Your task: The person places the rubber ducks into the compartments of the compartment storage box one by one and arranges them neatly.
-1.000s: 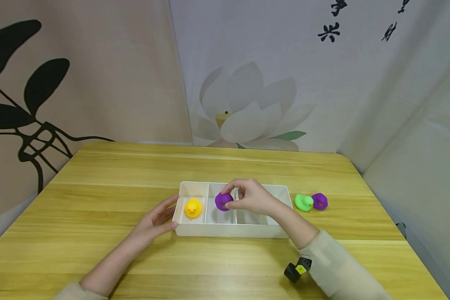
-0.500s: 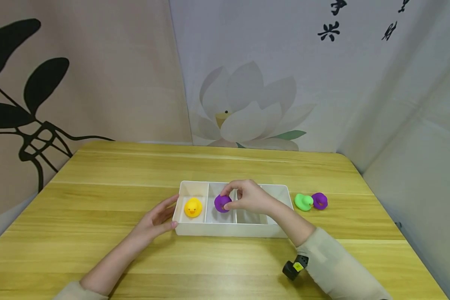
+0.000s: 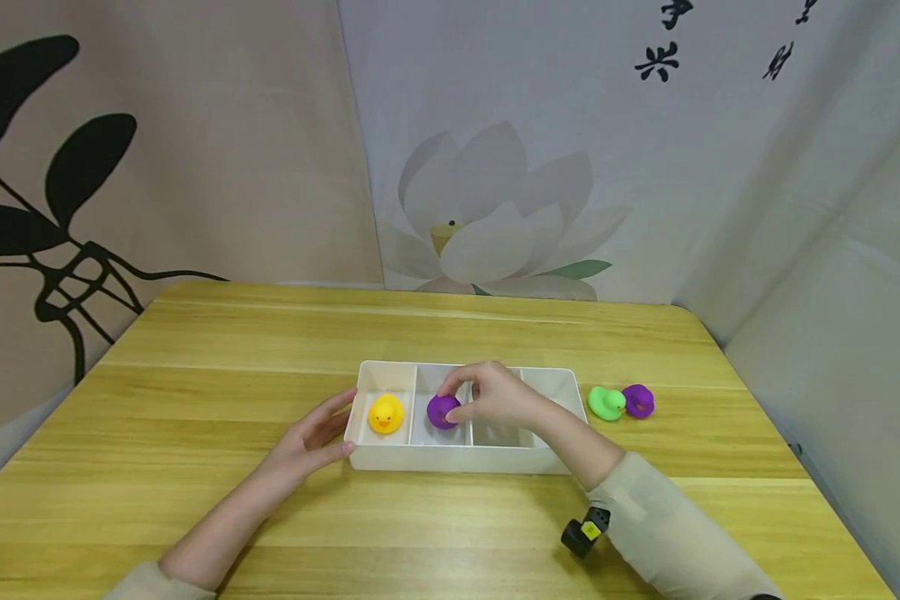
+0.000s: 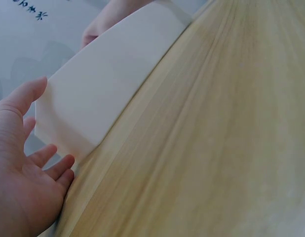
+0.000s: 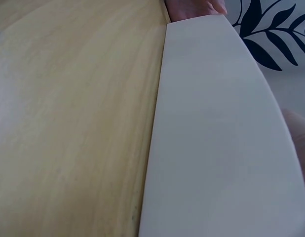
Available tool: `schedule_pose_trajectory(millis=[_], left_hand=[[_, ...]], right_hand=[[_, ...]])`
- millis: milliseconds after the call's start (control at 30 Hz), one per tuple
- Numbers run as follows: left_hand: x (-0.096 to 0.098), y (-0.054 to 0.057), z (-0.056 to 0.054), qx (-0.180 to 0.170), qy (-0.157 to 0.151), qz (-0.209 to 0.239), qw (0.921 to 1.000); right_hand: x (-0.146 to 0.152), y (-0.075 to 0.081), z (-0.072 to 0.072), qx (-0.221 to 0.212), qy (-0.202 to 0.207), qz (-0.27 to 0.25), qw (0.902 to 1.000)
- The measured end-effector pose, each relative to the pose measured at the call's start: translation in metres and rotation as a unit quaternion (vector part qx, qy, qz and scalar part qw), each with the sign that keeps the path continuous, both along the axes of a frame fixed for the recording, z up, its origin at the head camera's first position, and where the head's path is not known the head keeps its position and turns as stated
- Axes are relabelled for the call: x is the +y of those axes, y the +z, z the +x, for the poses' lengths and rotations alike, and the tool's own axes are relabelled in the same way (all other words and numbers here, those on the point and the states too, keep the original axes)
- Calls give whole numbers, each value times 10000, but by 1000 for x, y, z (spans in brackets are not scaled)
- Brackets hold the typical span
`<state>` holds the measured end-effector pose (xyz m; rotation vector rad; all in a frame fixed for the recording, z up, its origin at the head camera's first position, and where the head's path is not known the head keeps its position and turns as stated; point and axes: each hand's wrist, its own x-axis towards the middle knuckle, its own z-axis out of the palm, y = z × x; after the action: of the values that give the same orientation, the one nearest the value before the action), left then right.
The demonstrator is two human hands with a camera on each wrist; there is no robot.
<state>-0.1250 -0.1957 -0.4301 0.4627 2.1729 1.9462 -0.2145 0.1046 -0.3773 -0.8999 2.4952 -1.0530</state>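
A long white divided box (image 3: 450, 459) sits on the wooden table. In its leftmost compartment is a yellow rubber duck (image 3: 386, 414), its front toward me. My right hand (image 3: 498, 394) reaches over the box from the right and pinches a purple rubber duck (image 3: 440, 412) between thumb and fingers, inside the second compartment from the left. Fingers cover part of that duck. My left hand (image 3: 313, 439) touches the box's left end, thumb by the front corner, the other fingers extended along the end wall. The left wrist view shows this hand (image 4: 29, 173) against the white wall.
Right of the box, a green rubber duck (image 3: 606, 403) and another purple duck (image 3: 638, 402) stand side by side on the table (image 3: 270, 333). A small black device (image 3: 587, 532) hangs at the right sleeve. A printed curtain (image 3: 525, 100) closes off the back.
My right hand has shifted slightly left and toward me, bringing the purple duck lower in the second compartment. The left hand and the box stay in place.
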Motion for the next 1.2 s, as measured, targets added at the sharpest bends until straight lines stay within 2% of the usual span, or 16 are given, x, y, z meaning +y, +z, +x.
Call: schedule_pose_trajectory(millis=[733, 1200], left_hand=[[-1, 0, 1, -102, 55, -21, 9999], [0, 2, 2, -138, 53, -34, 9999]], right_hand=[[-11, 2, 2, -221, -206, 324, 9990], [-11, 3, 2, -117, -250, 406, 9988]])
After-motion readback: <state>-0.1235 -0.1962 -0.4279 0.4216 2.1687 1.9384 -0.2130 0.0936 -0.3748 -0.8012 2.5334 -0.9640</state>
